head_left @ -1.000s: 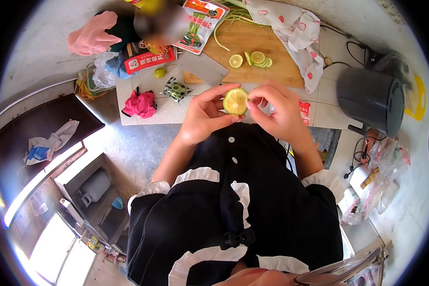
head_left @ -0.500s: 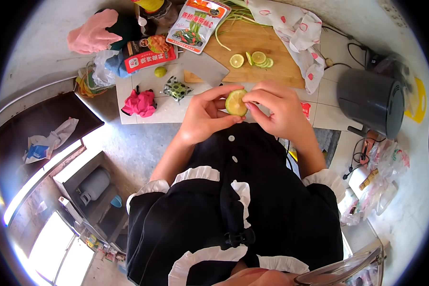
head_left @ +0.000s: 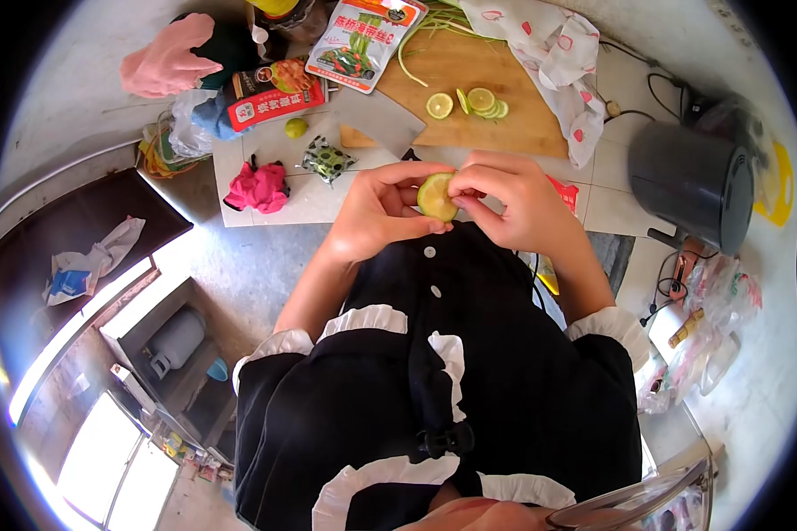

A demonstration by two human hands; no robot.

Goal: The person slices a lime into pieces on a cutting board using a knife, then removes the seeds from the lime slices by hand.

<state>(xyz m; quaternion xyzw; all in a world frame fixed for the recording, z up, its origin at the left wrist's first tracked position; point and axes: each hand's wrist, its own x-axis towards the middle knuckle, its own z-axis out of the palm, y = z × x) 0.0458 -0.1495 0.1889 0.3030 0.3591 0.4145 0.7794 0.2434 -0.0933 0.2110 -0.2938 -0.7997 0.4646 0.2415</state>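
Note:
A cut lime [head_left: 437,196] is held in front of my body, its pale cut face turned up toward me. My left hand [head_left: 383,209] grips it by the rim from the left, thumb below and fingers above. The bent fingers of my right hand [head_left: 509,202] pinch at the right edge of the cut face; whether a seed or anything else is between those fingertips is too small to tell. Beyond my hands, several lime slices [head_left: 480,101] lie on the wooden cutting board [head_left: 514,133]. A cleaver's broad blade [head_left: 376,122] rests across the board's left edge.
Left on the counter are a whole lime [head_left: 296,128], a pink cloth bundle [head_left: 258,188], a small green packet [head_left: 326,161] and a red seasoning pouch [head_left: 279,99]. A white food packet [head_left: 363,44] and green stalks [head_left: 443,19] lie behind. A dark bin-like container [head_left: 686,181] stands right.
Both hands keep their hold on the lime, with only a slight shift of the fingers. The view has moved a little; nothing on the counter has visibly moved.

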